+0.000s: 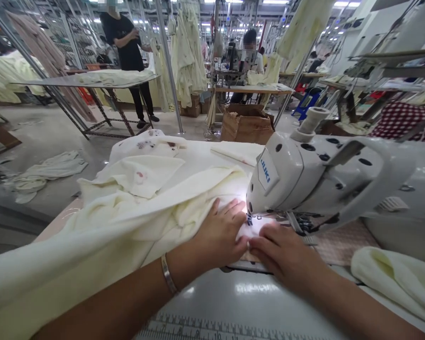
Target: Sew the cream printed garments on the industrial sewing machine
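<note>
I had both hands flat and together on the cream fabric [152, 208] just in front of the sewing machine [304, 174]: left hand [221, 233] nearer its needle, right hand [283, 252] beside it. The cloth's bulk trailed leftward from the machine.

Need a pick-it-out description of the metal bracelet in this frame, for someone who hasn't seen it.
Start at the white sewing machine on the right; both hands press cream fabric flat just below its needle end. Follow the left hand back to its wrist: the bracelet is the thin silver band there. The right hand has a bare wrist, and nothing else nearby is a narrow metal ring.
</note>
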{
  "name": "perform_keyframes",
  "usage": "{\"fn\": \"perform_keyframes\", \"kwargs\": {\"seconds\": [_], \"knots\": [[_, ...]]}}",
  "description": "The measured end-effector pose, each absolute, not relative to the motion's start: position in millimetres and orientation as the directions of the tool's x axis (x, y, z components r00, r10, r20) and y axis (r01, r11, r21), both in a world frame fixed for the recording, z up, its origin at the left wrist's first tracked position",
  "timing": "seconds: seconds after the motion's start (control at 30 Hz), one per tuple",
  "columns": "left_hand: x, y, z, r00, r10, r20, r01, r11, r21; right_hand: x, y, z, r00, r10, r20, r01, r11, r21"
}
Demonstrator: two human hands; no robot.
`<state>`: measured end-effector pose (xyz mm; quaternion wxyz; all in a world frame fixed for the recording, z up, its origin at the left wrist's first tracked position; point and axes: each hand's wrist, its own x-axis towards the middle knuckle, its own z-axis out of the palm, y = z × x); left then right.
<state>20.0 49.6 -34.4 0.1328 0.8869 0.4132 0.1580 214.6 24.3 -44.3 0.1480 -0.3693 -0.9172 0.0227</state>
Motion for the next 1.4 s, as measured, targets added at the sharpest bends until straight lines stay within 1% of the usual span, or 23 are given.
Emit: {"fn": "perform_keyframes", "kwargs": {"seconds": [0.13, 0.23, 0.33, 0.43, 0.5, 0.6, 0.63, 0.67, 0.73, 0.8, 0.97, 1.03, 1.17, 1.27, 1.33, 1.4], "knots": [[21, 53, -36, 0.613, 0.774, 0.160, 0.680, -0.620, 0.392, 216, 27, -45, -0.676, 0.695, 0.243, 0.676, 0.717, -0.169], [20, 48, -37, 0.619, 0.765, 0.179, 0.664, -0.631, 0.402, 215, 22, -45, -0.673, 0.696, 0.251, 0.672, 0.717, -0.185], [19, 45, -37, 0.620, 0.742, 0.257, 0.662, -0.670, 0.336, 213, 19, -44, -0.655, 0.707, 0.268, 0.678, 0.706, -0.205], [20, 46, -37, 0.714, 0.628, 0.309, 0.580, -0.778, 0.241, 212, 20, -42, -0.629, 0.719, 0.297, 0.673, 0.694, -0.254], [20, 48, -37, 0.768, 0.556, 0.319, 0.511, -0.831, 0.220, 214, 24, -42, -0.574, 0.753, 0.323, 0.664, 0.658, -0.354], [20, 51, -38, 0.757, 0.544, 0.362, 0.476, -0.839, 0.265, 222, 34, -46, -0.389, 0.843, 0.371, 0.658, 0.536, -0.529], [20, 52, -38, 0.751, 0.546, 0.372, 0.465, -0.836, 0.290, 225, 37, -48, -0.329, 0.863, 0.383, 0.658, 0.501, -0.562], [19, 52, -38, 0.745, 0.552, 0.376, 0.457, -0.832, 0.316, 228, 40, -49, -0.291, 0.871, 0.396, 0.668, 0.481, -0.568], [19, 51, -37, 0.738, 0.563, 0.372, 0.444, -0.821, 0.360, 233, 43, -51, -0.275, 0.869, 0.410, 0.689, 0.476, -0.547], [18, 50, -38, 0.731, 0.574, 0.369, 0.440, -0.810, 0.389, 235, 42, -50, -0.295, 0.857, 0.422, 0.710, 0.492, -0.503], [18, 49, -45, 0.667, 0.632, 0.393, 0.465, -0.766, 0.444, 236, 35, -45, -0.409, 0.811, 0.418, 0.766, 0.554, -0.324], [18, 53, -47, 0.657, 0.635, 0.407, 0.466, -0.766, 0.442, 238, 35, -47, -0.429, 0.799, 0.421, 0.789, 0.558, -0.256], [20, 67, -48, 0.645, 0.625, 0.439, 0.493, -0.780, 0.386, 243, 45, -63, -0.428, 0.791, 0.438, 0.835, 0.531, -0.142], [20, 82, -43, 0.646, 0.654, 0.394, 0.554, -0.757, 0.346, 247, 53, -78, -0.441, 0.774, 0.453, 0.846, 0.528, -0.079], [15, 91, -39, 0.687, 0.640, 0.345, 0.584, -0.768, 0.262, 249, 55, -82, -0.460, 0.762, 0.456, 0.842, 0.537, -0.049], [5, 90, -35, 0.714, 0.645, 0.271, 0.644, -0.758, 0.107, 252, 55, -79, -0.470, 0.748, 0.469, 0.838, 0.545, -0.028]]}}
